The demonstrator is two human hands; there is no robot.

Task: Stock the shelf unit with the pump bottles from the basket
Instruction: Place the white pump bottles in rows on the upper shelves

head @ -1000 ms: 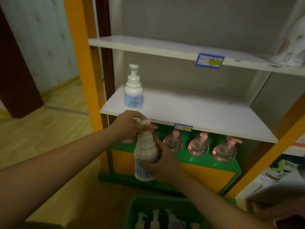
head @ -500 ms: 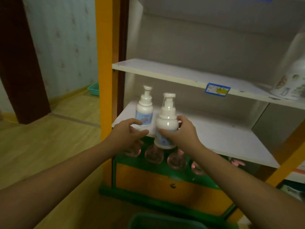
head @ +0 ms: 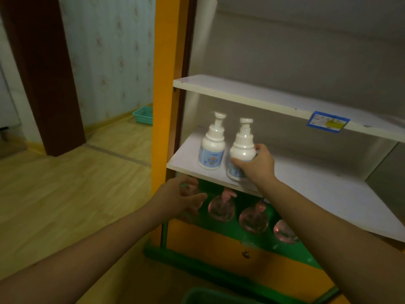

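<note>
Now basket (head: pixel 198 295) rim at bottom edge; left hand (head: pixel 179 197) off bottle, fingers spread, empty, below shelf (head: pixel 306 189). Right hand (head: pixel 256 164) grips second bottle (head: pixel 241 150), now on shelf, just beside first bottle (head: pixel 212 148).

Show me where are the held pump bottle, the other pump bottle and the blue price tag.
held pump bottle (head: pixel 242 148): head view, white shoulder.
other pump bottle (head: pixel 212 153): head view, body near the label.
blue price tag (head: pixel 327 121): head view, its middle.
</note>
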